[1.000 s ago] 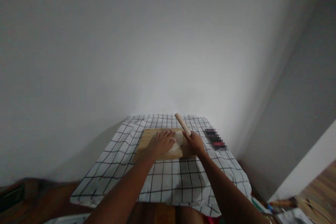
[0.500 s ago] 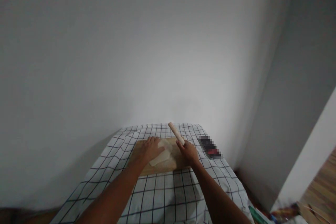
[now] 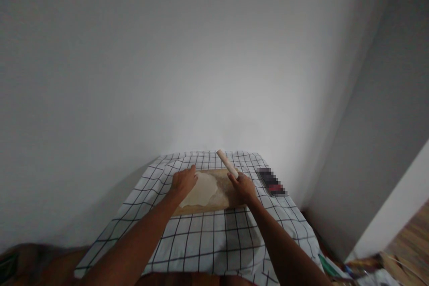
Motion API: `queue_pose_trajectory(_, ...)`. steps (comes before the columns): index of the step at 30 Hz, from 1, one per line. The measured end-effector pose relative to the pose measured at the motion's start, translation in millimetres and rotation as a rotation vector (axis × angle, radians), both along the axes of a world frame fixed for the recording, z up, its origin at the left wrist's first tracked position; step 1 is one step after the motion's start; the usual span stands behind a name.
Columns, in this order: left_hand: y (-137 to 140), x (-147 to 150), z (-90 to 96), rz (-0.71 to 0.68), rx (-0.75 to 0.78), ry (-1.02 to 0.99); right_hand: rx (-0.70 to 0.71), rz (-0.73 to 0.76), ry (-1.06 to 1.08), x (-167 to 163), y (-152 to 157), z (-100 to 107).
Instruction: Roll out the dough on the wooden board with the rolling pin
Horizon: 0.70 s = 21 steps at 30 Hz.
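A thin, pale sheet of dough (image 3: pixel 202 191) lies on a wooden board (image 3: pixel 231 201), reaching over its left part. At the dough's far left edge, my left hand (image 3: pixel 183 183) is closed with bent fingers, seemingly pinching that edge; the fingertips are small and partly hidden. My right hand (image 3: pixel 245 187) grips the near end of a light wooden rolling pin (image 3: pixel 228 164). The pin is raised at a slant, its free end pointing away to the left, and stays apart from the dough.
The board rests on a white cloth with dark checks (image 3: pixel 201 237) over a table. A dark, blurred-out object (image 3: pixel 271 182) lies at the right. White walls stand behind and to the right. Several odd items (image 3: pixel 365 268) are at the lower right.
My left hand has gone from lying flat on the dough to its left edge, and the dough has shifted left and lies more spread. The right hand still holds the rolling pin.
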<state>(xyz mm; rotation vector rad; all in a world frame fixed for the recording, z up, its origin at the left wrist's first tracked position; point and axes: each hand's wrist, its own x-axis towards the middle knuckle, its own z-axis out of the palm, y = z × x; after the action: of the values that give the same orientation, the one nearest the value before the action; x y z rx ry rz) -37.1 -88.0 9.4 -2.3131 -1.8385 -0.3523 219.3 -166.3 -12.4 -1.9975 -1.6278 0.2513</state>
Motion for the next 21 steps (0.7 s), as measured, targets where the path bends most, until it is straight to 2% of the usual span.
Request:
queue_pose_trajectory(2,-9.0,5.5,-0.1,-0.117,0.076,0.011,-0.002,0.012,-0.031,-1.0,-1.1,0.1)
queue_pose_trajectory(5,-25.8,16.9,-7.6,-0.306,0.045,0.001,0.006,0.02,-0.076,-2.4,-2.7,-0.3)
queue_pose_trajectory(7,-37.6,23.2,-17.5,-0.369,0.011,0.01,0.019,0.025,-0.085,-2.9,-3.5,-0.5)
queue_pose_trajectory(10,-50.3,25.2,-32.1,-0.384,0.018,0.024,0.014,0.029,-0.085,-2.8,-4.8,-1.2)
queue_pose_trajectory(14,-53.3,9.9,-42.1,-0.488,0.069,0.046,0.001,0.03,-0.102,-2.1,-7.6,-3.1)
queue_pose_trajectory(21,-50.8,-28.9,-42.7,-0.57,-0.092,0.037,-0.009,0.021,-0.157,-4.0,-10.5,-3.9)
